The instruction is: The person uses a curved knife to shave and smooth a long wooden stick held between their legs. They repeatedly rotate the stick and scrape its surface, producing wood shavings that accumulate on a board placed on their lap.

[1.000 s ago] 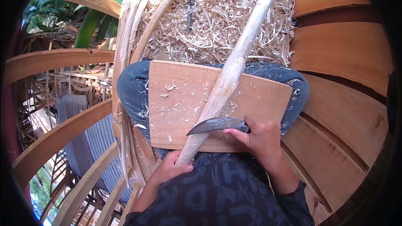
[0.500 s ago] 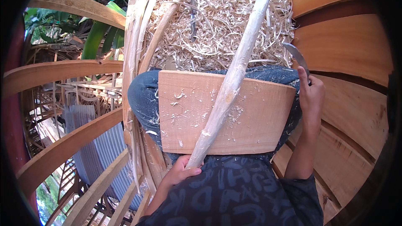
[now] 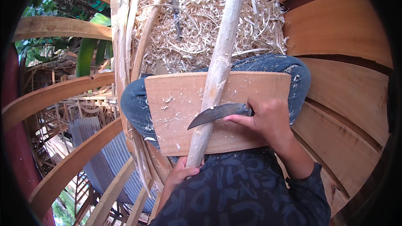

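Observation:
A long pale wooden pole (image 3: pixel 217 67) slants across a flat wooden board (image 3: pixel 176 96) that rests on my lap. My left hand (image 3: pixel 183 170) is wrapped round the pole's near end, just off the board's near edge. In my right hand (image 3: pixel 268 119) is a knife (image 3: pixel 220 112) with a curved dark blade. The blade lies across the pole above the middle of the board, its tip pointing left. My thumb stretches along the handle's end near the blade; the rest of the handle is hidden in my fist. Small shavings are scattered on the board.
Curly wood shavings (image 3: pixel 201 29) pile up beyond my knees, with another knife-like tool (image 3: pixel 176 14) lying on them. Long wooden strips (image 3: pixel 125 37) run along the left beside an open slatted rail (image 3: pixel 63 88). A plank wall (image 3: pixel 339 79) curves up on the right.
My right hand has brought the knife from beyond the board's right side, leftward and nearer, onto the pole. My left hand keeps its hold. The view has shifted slightly.

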The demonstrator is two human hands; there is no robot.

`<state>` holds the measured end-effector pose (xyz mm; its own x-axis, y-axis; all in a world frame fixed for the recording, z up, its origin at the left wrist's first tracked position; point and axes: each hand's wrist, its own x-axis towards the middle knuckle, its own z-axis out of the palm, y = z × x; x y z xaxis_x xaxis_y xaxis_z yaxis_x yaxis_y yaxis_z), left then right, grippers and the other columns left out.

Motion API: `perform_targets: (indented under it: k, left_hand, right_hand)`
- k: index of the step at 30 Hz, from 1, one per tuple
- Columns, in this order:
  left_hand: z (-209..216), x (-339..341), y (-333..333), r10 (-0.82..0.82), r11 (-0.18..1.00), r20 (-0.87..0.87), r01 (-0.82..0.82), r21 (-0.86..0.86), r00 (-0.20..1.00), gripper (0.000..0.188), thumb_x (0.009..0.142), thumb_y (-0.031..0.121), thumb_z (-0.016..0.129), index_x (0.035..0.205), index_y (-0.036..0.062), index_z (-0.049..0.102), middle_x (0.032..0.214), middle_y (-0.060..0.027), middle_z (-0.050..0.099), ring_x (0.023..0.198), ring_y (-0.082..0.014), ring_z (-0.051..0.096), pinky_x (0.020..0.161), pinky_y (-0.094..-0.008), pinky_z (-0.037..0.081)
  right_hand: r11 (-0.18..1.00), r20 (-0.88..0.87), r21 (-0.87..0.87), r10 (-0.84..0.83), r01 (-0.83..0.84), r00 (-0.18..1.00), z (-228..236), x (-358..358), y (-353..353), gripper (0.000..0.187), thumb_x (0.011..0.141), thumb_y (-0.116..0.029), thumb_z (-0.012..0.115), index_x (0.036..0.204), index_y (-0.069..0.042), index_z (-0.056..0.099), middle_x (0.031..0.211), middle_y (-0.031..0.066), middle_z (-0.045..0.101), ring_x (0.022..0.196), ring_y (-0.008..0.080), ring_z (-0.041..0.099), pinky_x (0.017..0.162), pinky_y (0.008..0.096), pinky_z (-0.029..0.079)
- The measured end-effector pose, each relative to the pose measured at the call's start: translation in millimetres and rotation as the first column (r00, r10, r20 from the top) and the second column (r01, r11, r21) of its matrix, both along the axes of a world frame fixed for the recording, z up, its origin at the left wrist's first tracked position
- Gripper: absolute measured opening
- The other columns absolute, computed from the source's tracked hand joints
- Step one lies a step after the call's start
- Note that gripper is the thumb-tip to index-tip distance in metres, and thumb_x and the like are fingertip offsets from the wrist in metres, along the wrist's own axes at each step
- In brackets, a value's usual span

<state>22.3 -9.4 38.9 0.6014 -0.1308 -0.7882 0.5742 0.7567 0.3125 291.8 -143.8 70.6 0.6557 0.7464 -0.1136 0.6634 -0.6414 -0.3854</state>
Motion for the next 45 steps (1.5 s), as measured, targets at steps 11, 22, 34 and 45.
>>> perform_targets:
  k: [11,22,34,45]
  left_hand:
    - [1,1,6,-0.055,0.998,0.047,0.055,0.001,0.997,0.044,0.07,0.029,0.074,0.101,0.0037,0.057,0.087,0.0008,0.054,0.079,-0.0078,0.051,0.073,-0.0207,0.038]
    - [0,0,1,0.031,0.999,0.003,-0.031,-0.044,0.999,0.047,0.068,0.029,0.071,0.101,0.0007,0.055,0.089,-0.0019,0.055,0.08,-0.0101,0.052,0.074,-0.022,0.039]
    - [15,9,-5,0.166,0.983,-0.027,-0.167,-0.075,0.986,0.044,0.071,0.024,0.069,0.104,0.0003,0.053,0.089,-0.004,0.057,0.082,-0.0107,0.055,0.076,-0.0221,0.041]
    - [-5,-8,-3,0.115,0.993,0.059,-0.113,-0.038,0.992,0.047,0.072,0.023,0.07,0.108,-0.0025,0.055,0.094,-0.0047,0.059,0.088,-0.0122,0.056,0.082,-0.0253,0.042]
  right_hand:
    - [0.75,-0.123,0.134,-0.636,0.647,0.762,3,87,-54,0.065,0.083,-0.057,0.06,0.061,0.005,0.058,0.046,0.0147,0.048,0.041,0.0219,0.045,0.045,0.0351,0.037]
    - [0.999,-0.079,0.035,0.007,-0.005,0.997,-5,-18,1,0.065,0.074,-0.067,0.059,0.056,-0.005,0.06,0.047,0.0128,0.054,0.043,0.0293,0.058,0.041,0.0385,0.045]
    - [0.984,0.002,-0.02,-0.177,0.177,0.984,-1,9,2,0.066,0.064,-0.069,0.067,0.06,-0.004,0.061,0.052,0.0121,0.054,0.05,0.0294,0.058,0.047,0.0374,0.044]
    - [0.803,-0.084,0.122,-0.578,0.584,0.812,5,72,-38,0.064,0.08,-0.059,0.06,0.062,0.002,0.059,0.057,0.0215,0.056,0.057,0.0387,0.059,0.052,0.0425,0.045]
